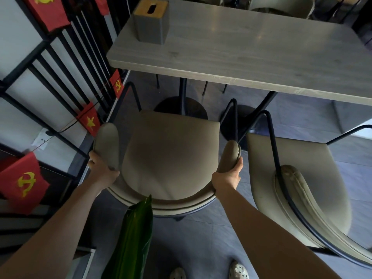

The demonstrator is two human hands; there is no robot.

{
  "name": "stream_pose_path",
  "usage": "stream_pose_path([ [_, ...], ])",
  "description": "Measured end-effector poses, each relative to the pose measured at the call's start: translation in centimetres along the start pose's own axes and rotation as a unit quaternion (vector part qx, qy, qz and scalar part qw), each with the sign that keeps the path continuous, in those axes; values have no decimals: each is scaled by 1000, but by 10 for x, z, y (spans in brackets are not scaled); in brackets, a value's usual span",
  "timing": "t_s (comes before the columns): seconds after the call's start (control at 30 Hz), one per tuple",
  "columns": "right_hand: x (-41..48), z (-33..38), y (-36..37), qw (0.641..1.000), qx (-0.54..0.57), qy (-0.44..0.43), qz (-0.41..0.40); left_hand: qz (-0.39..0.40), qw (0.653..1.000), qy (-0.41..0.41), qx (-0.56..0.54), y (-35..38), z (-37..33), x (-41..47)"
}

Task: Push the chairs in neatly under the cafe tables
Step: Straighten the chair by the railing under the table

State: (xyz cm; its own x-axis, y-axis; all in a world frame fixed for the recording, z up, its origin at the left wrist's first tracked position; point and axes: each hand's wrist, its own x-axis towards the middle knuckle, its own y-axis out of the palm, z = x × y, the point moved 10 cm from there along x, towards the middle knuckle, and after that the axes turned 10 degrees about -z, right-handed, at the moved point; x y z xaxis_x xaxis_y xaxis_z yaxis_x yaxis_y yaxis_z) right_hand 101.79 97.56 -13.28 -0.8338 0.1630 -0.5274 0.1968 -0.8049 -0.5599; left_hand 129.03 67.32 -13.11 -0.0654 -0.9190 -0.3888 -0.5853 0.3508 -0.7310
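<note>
Head view: both hands, left (pixel 102 170) and right (pixel 228 177), clasp the padded arm ends of a chair (pixel 171 150) short of the table (pixel 251 57); its stiff frame likely slides easily.

Both hands grip the beige chair (pixel 171 150): left hand (pixel 102 170) on its left armrest, right hand (pixel 229 176) on the right one. Chair's front edge sits just short of the grey table (pixel 251 57), w/ a tissue box (pixel 151 21) on top. 2nd chair (pixel 302 178) just beside, to the right, also not under.
</note>
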Motion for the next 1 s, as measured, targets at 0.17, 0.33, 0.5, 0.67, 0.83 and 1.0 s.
stream_pose_path([
  [0.17,2,2,0,1000,7,3,-2,3,1000,-5,-12,1,-3,-4],
  [0.33,8,4,1,1000,10,3,-6,16,1000,-1,-14,5,-8,-3],
  [0.5,18,6,2,1000,9,-1,-9,10,1000,-4,-12,8,-18,-4],
  [0.67,23,7,2,1000,6,2,-13,7,1000,-5,-6,9,-22,-5],
  [0.83,24,7,2,1000,-2,3,-14,2,1000,-2,-11,9,-21,-5],
  [1.0,25,5,4,1000,-16,2,-4,-3,1000,5,-1,8,-20,-2],
])
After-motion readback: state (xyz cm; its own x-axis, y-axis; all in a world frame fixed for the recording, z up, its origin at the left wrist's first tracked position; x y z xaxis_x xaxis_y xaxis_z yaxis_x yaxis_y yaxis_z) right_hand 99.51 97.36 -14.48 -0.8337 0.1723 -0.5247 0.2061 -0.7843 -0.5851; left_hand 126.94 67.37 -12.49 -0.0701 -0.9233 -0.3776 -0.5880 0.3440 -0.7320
